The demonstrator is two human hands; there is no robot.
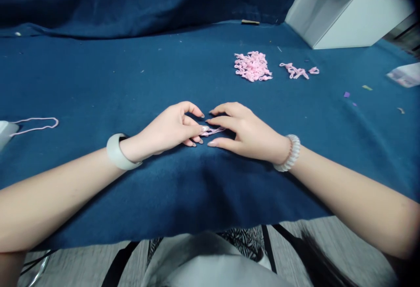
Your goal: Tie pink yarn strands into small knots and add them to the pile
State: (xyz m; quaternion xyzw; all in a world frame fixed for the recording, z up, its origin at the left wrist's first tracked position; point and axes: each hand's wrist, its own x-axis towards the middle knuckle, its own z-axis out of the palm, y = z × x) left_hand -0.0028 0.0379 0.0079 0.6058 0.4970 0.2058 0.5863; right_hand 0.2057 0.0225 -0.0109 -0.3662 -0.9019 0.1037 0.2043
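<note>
Near the table's front edge, a short pink cord (215, 131) with looped strands is pinched between the thumb and fingers of my left hand (173, 127). My right hand (244, 129) arches over the cord's other end, its thumb and fingers apart. Whether the right fingers touch the cord I cannot make out. Beyond my right hand lies a heap of small pink knotted cord loops (252, 66). A smaller group of the same pink loops (295, 71) is to its right, with a single loop (314, 71) beside it.
A blue cloth (114, 81) covers the table. At the far right stands a white box (357, 20), and a clear packet (405, 75) lies at the right edge. A pink cord (42, 123) runs from a white object (5, 133) at the left edge. Paper scraps (347, 95) are scattered right.
</note>
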